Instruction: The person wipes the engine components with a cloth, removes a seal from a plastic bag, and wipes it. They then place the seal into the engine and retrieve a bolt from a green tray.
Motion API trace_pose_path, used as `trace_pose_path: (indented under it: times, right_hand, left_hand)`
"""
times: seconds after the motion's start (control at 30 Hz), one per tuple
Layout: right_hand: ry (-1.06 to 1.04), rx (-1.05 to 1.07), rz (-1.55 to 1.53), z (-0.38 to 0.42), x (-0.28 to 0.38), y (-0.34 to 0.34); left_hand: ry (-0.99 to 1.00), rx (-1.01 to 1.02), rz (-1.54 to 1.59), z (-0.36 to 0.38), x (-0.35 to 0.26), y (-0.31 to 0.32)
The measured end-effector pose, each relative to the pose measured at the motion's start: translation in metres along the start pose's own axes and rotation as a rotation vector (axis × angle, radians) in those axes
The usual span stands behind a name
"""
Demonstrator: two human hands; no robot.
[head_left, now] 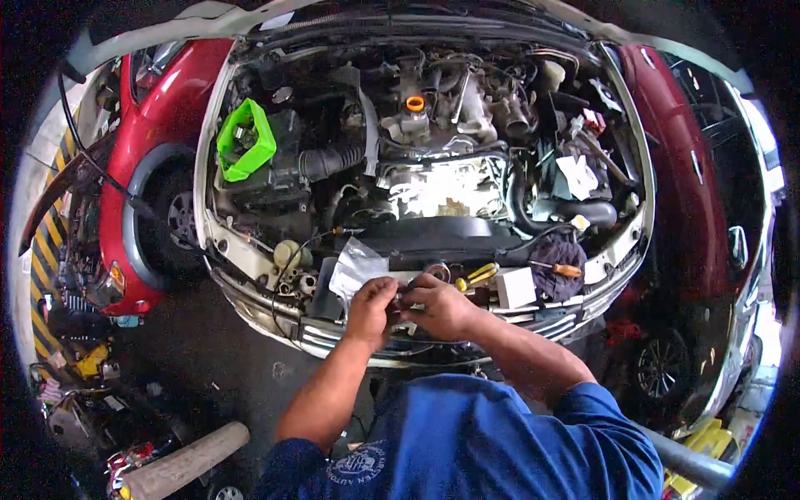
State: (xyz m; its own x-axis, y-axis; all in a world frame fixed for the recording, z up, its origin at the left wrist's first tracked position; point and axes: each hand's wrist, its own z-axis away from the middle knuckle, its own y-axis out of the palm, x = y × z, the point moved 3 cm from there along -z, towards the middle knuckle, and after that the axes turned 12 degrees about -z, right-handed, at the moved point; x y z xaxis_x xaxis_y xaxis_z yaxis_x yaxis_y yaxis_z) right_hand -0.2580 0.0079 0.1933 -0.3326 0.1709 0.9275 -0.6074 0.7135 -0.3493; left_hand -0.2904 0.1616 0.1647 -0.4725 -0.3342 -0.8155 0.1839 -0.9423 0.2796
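Note:
My left hand (374, 305) and my right hand (437, 306) meet over the front edge of the open engine bay, fingers curled toward each other. A small dark thing (403, 295) sits between my fingertips, too small to name. A clear plastic bag (357, 268) lies just beyond my left hand. Past my right hand, on the front panel, are a yellow-handled screwdriver (478, 276), a white box (517, 287) and an orange-handled screwdriver (557, 268) resting on a dark cloth (560, 252).
A bright green tray (247, 140) with metal parts stands at the engine bay's left. An orange-rimmed filler opening (414, 104) tops the engine (450, 187). White paper (577, 176) lies at the right. Red cars (171, 100) flank this one; a cardboard tube (187, 461) is low left.

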Motion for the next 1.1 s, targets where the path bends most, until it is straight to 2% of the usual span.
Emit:
trace_pose_path:
  times: [0.13, 0.2, 0.23, 0.27, 0.3, 0.33, 0.37, 0.4, 0.43, 0.47, 0.5, 0.53, 0.6, 0.63, 0.73, 0.77, 0.8, 0.87, 0.9, 1.03, 1.1]
  right_hand:
    - [0.020, 0.060, 0.029, -0.031, -0.001, -0.009]
    - [0.040, 0.080, 0.013, -0.049, -0.007, -0.014]
    - [0.202, 0.086, 0.164, -0.065, -0.005, -0.026]
    - [-0.007, -0.059, 0.185, -0.079, -0.006, -0.042]
    - [0.209, -0.164, 0.274, -0.095, -0.035, -0.056]
    - [0.246, -0.379, 0.358, -0.113, -0.031, -0.076]
    - [0.233, -0.408, 0.327, -0.133, -0.045, -0.098]
    - [0.321, -0.503, 0.377, -0.155, -0.049, -0.119]
    - [0.272, -0.557, 0.472, -0.173, -0.064, -0.138]
    - [0.298, -0.387, 0.606, -0.191, -0.059, -0.156]
    - [0.266, -0.525, 0.571, -0.204, -0.089, -0.169]
    - [0.082, -0.460, 0.772, -0.223, -0.122, -0.183]
    - [0.240, -0.529, 0.825, -0.244, -0.139, -0.193]
    - [0.332, -0.372, 0.855, -0.257, -0.148, -0.200]
    - [0.397, -0.256, 0.947, -0.277, -0.172, -0.204]
    - [0.322, -0.352, 0.966, -0.276, -0.177, -0.203]
    - [0.324, -0.346, 0.962, -0.281, -0.186, -0.201]
    - [0.325, -0.627, 0.701, -0.283, -0.200, -0.207]
    - [0.280, -0.564, 0.763, -0.281, -0.184, -0.206]
    - [0.308, -0.526, 0.764, -0.286, -0.170, -0.209]
    - [0.510, -0.435, 0.654, -0.289, -0.167, -0.211]
  left_hand:
    - [-0.008, -0.024, 0.164, -0.006, -0.016, -0.009]
    - [-0.006, 0.030, 0.212, -0.013, -0.017, -0.020]
    - [-0.012, 0.008, 0.215, -0.015, -0.019, -0.027]
    - [-0.004, 0.012, 0.216, -0.016, -0.021, -0.032]
    - [-0.011, -0.025, 0.257, -0.014, -0.026, -0.034]
    - [-0.021, -0.061, 0.297, -0.013, -0.029, -0.038]
    - [-0.007, -0.069, 0.332, -0.014, -0.030, -0.043]
    - [-0.024, -0.100, 0.314, -0.015, -0.029, -0.050]
    - [-0.004, -0.116, 0.295, -0.017, -0.025, -0.057]
    - [0.016, -0.132, 0.278, -0.018, -0.020, -0.064]
    - [0.047, -0.088, 0.289, -0.018, -0.020, -0.068]
    - [0.000, -0.096, 0.334, -0.014, -0.026, -0.066]
    - [0.051, 0.025, 0.447, -0.016, -0.028, -0.068]
    - [0.076, 0.036, 0.433, -0.015, -0.030, -0.067]
    - [0.023, -0.019, 0.415, -0.014, -0.034, -0.067]
    - [0.044, 0.044, 0.444, -0.020, -0.026, -0.074]
    - [0.040, 0.037, 0.444, -0.021, -0.028, -0.074]
    - [0.001, 0.054, 0.443, -0.020, -0.031, -0.072]
    - [-0.005, 0.051, 0.444, -0.020, -0.032, -0.071]
    - [0.016, 0.063, 0.388, -0.027, -0.032, -0.072]
    - [-0.002, 0.069, 0.397, -0.030, -0.029, -0.072]
